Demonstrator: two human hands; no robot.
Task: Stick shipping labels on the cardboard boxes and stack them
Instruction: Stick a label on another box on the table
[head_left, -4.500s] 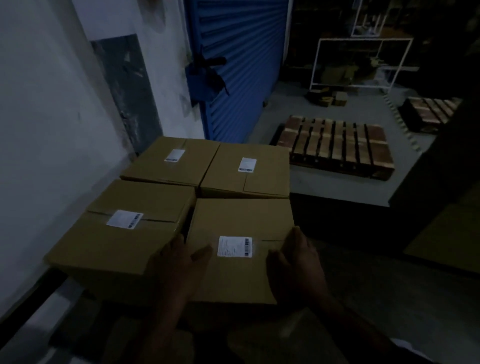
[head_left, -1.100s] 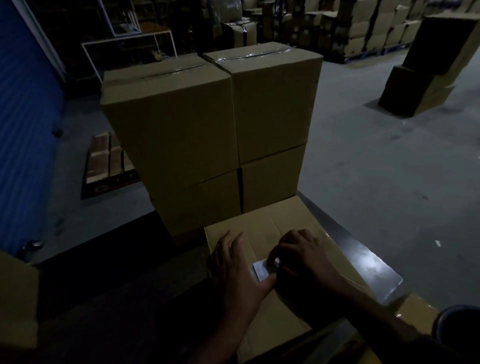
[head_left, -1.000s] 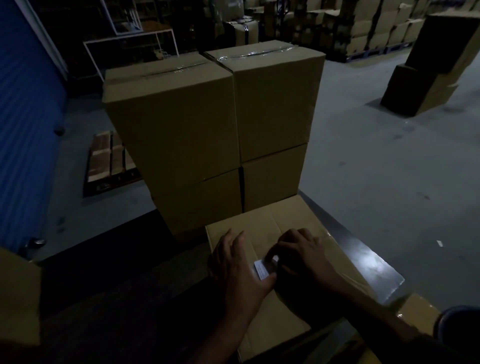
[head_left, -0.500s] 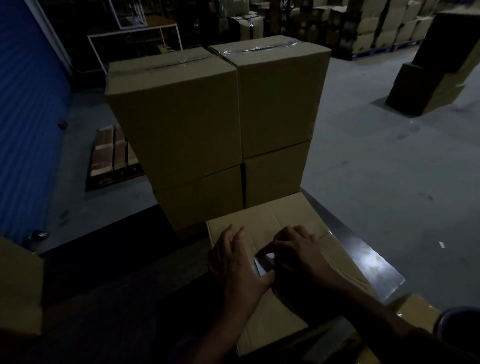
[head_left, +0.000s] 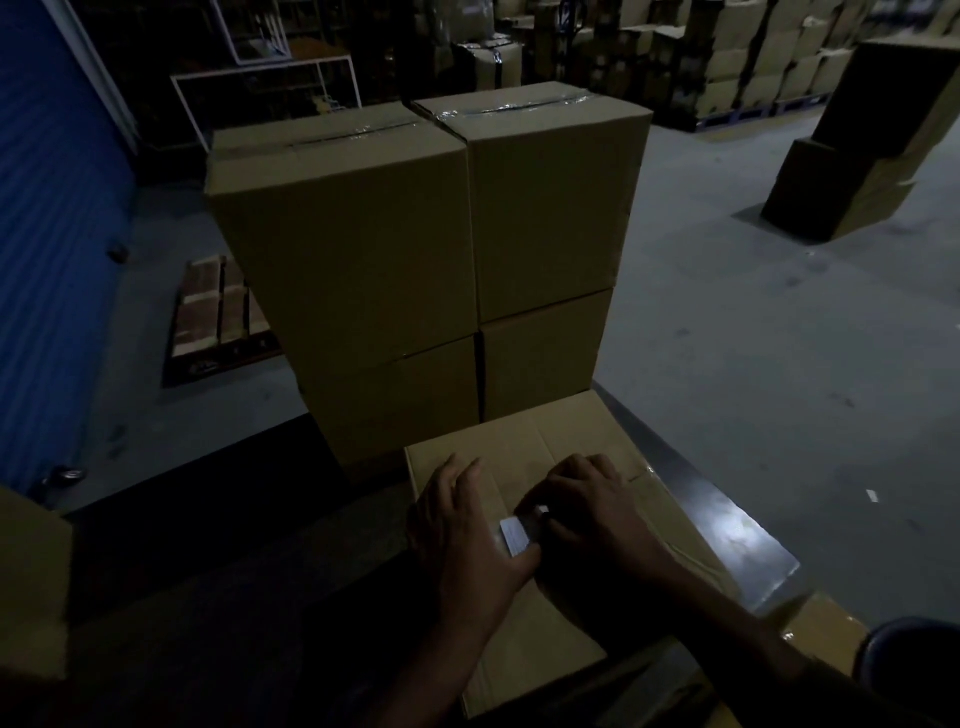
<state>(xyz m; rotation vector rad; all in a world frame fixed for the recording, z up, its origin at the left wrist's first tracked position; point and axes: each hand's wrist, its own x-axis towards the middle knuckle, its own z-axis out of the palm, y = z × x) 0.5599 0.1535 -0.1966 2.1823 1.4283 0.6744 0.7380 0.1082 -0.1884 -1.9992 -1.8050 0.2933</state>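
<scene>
Pretty dark in here, but both hands are on top of the low cardboard box (head_left: 566, 447) sitting in front of the stacked boxes (head_left: 415, 249). The left hand (head_left: 462, 525) lies flat with fingers straight beside the white label (head_left: 515, 535). The right hand (head_left: 587, 509) has its fingers curled down onto the label's other end, though I can't tell if it's pinching or just pressing.

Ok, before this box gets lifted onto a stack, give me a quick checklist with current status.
1. Label on the box top: ok, between both hands.
2. Label pressed fully flat: cannot tell, right hand covers most of it.
3. Left hand steadying the box: ok, flat on top.
4. Hands placed for lifting: not ok, both on top.
5. Top flaps sealed: cannot tell.
6. Unlabelled stack behind stands square: ok.
</scene>
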